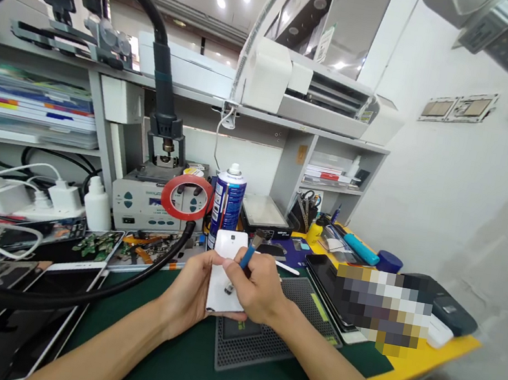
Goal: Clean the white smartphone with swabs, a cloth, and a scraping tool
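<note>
My left hand (191,287) is wrapped round the edge of a white smartphone (215,299), held upright with its back and camera facing me. In my right hand (261,286) is a slim tool with a blue handle (247,257), gripped like a pen. Its metal lower end lies against or just above the phone's back; I cannot tell which. A wider brownish end sticks up above my fingers. Part of the phone is hidden behind my right hand. Below and to the right of the hands lies a dark grey perforated mat (249,353).
A blue spray can (227,202) and a roll of red tape (169,195) stand behind the phone. A thick black hose (140,278) curves across the left. Dark phones (320,284) lie right; larger screens (39,316) lie left. The green mat (145,361) covers the bench.
</note>
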A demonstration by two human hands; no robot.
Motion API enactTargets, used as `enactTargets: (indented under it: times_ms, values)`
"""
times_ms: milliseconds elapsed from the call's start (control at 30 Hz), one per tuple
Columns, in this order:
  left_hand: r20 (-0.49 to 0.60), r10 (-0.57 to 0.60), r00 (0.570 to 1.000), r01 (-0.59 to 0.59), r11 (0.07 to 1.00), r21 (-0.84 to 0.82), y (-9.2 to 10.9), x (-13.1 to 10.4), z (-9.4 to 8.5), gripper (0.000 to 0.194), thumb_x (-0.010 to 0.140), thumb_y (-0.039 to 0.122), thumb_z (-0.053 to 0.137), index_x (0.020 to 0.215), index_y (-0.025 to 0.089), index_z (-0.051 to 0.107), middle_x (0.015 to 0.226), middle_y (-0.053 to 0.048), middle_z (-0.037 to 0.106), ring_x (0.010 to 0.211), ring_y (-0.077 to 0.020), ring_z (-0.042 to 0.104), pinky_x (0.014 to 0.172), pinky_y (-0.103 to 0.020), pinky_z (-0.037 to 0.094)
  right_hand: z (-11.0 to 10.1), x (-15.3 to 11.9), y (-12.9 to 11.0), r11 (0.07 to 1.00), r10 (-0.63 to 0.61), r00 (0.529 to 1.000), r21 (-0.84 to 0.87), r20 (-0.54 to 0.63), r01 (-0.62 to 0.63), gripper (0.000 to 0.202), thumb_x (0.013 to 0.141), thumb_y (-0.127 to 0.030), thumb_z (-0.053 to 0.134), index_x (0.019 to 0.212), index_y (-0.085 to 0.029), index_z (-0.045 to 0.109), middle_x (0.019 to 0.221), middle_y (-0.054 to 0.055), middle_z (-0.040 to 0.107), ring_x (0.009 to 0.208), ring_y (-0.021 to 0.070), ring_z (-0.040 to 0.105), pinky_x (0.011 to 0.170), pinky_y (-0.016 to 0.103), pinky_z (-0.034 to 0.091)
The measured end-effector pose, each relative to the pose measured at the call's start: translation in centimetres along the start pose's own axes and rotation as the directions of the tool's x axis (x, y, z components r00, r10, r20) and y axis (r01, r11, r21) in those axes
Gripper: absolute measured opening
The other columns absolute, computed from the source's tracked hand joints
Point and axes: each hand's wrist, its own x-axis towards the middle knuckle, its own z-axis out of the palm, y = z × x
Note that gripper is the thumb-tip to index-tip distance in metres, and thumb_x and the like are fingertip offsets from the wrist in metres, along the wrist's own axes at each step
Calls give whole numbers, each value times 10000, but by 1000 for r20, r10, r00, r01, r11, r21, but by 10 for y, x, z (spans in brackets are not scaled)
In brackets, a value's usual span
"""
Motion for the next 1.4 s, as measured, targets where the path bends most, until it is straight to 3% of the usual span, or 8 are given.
enactTargets:
  times_ms: [300,433,667,1400]
  values:
    - [9,23,1000,-23,1000,17,-1,0,0,437,813,293,541,1234,176,537,993,-124,681,924,-349,670,761,-556,549,-2,2,3,998,62,996,10,-62,-61,324,900,-274,486,606,-198,372,563,-15,469,517,109,466,520,236,301]
    - [9,13,1000,-13,1000,4,0,1,-1,462,809,310,552,1255,190,528,1000,-121,684,893,-324,681,744,-500,565,-2,1,1,999,37,999,8,-15,-37,314,896,-252,488,612,-197,368,554,-26,451,510,104,449,522,232,294]
    - [-7,3,1000,-3,1000,0,-1,0,0,452,813,317,542,1246,185,531,980,-119,688,908,-334,677,740,-501,561,0,1,1,998,56,994,15,-93,-55,312,915,-277,476,626,-194,393,588,-13,493,539,110,485,534,230,304]
    - [-26,-2,1000,2,1000,12,-2,2,0,427,784,353,570,1175,183,559,864,-81,676,725,-249,676,660,-385,562,6,-3,1,998,26,998,55,-59,-23,318,919,-298,467,626,-195,402,565,-14,488,529,111,475,538,233,317]
